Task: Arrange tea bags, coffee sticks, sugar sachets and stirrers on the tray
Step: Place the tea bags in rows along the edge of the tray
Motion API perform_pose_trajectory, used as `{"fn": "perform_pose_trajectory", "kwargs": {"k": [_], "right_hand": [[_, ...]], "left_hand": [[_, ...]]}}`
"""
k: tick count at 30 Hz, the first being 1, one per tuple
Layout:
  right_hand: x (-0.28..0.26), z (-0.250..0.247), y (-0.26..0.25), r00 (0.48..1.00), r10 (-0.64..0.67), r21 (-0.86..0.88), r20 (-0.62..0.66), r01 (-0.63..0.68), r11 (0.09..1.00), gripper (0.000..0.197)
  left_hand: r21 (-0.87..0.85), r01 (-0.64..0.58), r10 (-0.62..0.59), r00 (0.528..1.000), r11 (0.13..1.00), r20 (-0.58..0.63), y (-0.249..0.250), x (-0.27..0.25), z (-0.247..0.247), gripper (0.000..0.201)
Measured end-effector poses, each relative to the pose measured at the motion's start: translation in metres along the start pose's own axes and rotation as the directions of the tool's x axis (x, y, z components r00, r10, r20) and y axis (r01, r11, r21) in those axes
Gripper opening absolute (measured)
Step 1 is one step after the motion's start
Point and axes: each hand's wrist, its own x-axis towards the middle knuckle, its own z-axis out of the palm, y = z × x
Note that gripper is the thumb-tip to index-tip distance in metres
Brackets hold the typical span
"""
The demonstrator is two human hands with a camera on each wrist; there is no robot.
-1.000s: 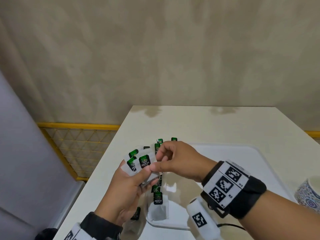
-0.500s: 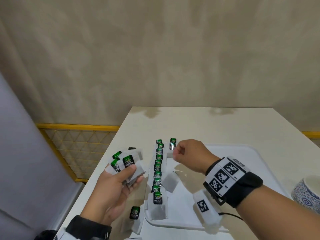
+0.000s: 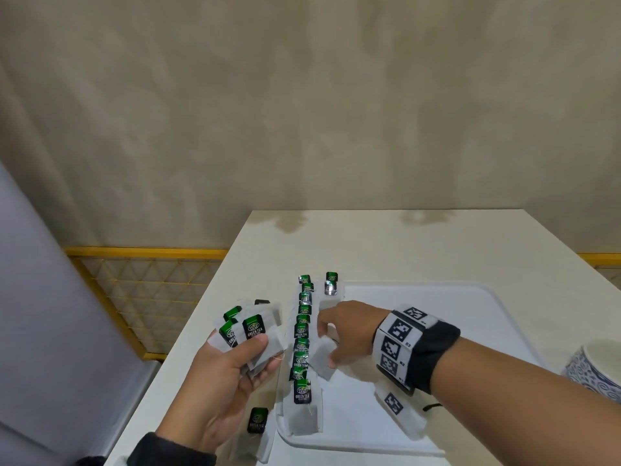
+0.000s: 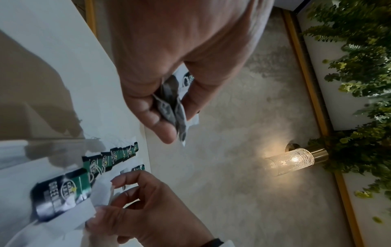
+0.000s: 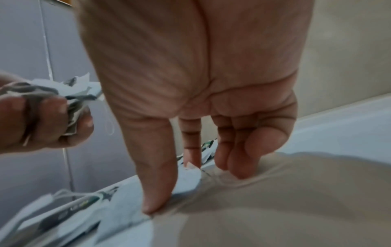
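My left hand (image 3: pixel 255 351) grips a fanned bunch of green-tagged tea bags (image 3: pixel 252 327) above the table, left of the white tray (image 3: pixel 453 314); the left wrist view shows this hand (image 4: pixel 169 113) pinching the bunch (image 4: pixel 171 103). A row of several tea bags (image 3: pixel 302 334) lies overlapped along the tray's left side. My right hand (image 3: pixel 327 344) is down on the tray just right of the row. Its thumb and fingertips press a single tea bag (image 3: pixel 321 358) flat, as the right wrist view (image 5: pixel 186 180) confirms. No coffee sticks, sugar sachets or stirrers are in view.
One more tea bag (image 3: pixel 331 285) starts a second column at the tray's far left. A loose tea bag (image 3: pixel 258 421) lies on the table beside the tray's near left corner. A patterned cup (image 3: pixel 598 368) stands at the right edge. A yellow mesh railing (image 3: pixel 144 253) runs left of the table.
My right hand drew a tea bag from the left hand's bunch, carried it over the tray dangling, then came down toward me and now presses it flat. The left hand moved left.
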Motion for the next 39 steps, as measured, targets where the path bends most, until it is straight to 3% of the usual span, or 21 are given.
{"fn": "perform_pose_trajectory", "kwargs": {"k": [4, 9, 14, 21, 26, 28, 30, 32, 35, 37, 39], "right_hand": [[0.002, -0.004, 0.003, 0.999, 0.015, 0.042, 0.052, -0.017, 0.999, 0.029], [-0.005, -0.015, 0.016, 0.997, 0.01, 0.231, 0.08, -0.029, 0.973, 0.019], [-0.016, -0.027, 0.032, 0.998, 0.058, 0.543, -0.003, -0.047, 0.839, 0.022], [-0.017, -0.028, 0.042, 0.979, 0.192, 0.733, -0.068, -0.082, 0.675, 0.022], [-0.01, -0.025, 0.045, 0.954, 0.189, 0.413, -0.234, -0.078, 0.907, 0.009], [-0.006, -0.025, 0.043, 0.934, 0.165, 0.318, -0.318, -0.059, 0.946, 0.009], [-0.001, -0.027, 0.041, 0.918, 0.182, 0.334, -0.352, -0.058, 0.941, 0.014], [0.006, -0.031, 0.04, 0.909, 0.264, 0.502, -0.323, -0.072, 0.862, 0.016], [0.019, -0.035, 0.039, 0.923, 0.38, 0.796, -0.057, -0.188, 0.576, 0.018], [0.027, -0.033, 0.038, 0.899, 0.411, 0.863, 0.15, -0.322, 0.39, 0.017], [0.036, -0.029, 0.038, 0.864, 0.451, 0.851, 0.224, -0.399, 0.342, 0.016]], "left_hand": [[0.003, 0.006, -0.006, 1.0, 1.0, -0.005, 0.002, -0.001, 0.0, 0.035], [0.006, 0.004, -0.004, 1.0, 1.0, 0.003, 0.002, -0.001, -0.002, 0.034], [0.007, 0.019, -0.019, 1.0, 1.0, 0.007, 0.0, -0.002, -0.003, 0.035], [0.011, 0.027, -0.027, 1.0, 1.0, 0.013, 0.0, -0.006, -0.002, 0.034], [0.008, 0.033, -0.033, 0.999, 0.999, 0.006, 0.0, -0.006, -0.003, 0.034], [0.012, 0.03, -0.03, 0.999, 0.999, 0.01, 0.0, -0.007, -0.003, 0.032], [0.024, 0.029, -0.029, 1.0, 0.999, 0.011, -0.001, -0.007, -0.003, 0.031], [0.029, 0.032, -0.032, 0.999, 0.999, 0.007, -0.001, -0.007, -0.003, 0.031], [0.024, 0.039, -0.039, 0.999, 0.999, -0.006, -0.001, -0.007, -0.002, 0.03], [0.025, 0.043, -0.042, 0.999, 0.999, -0.019, -0.002, -0.006, -0.002, 0.033], [0.026, 0.044, -0.043, 0.999, 0.999, -0.028, -0.002, -0.006, -0.004, 0.037]]}}
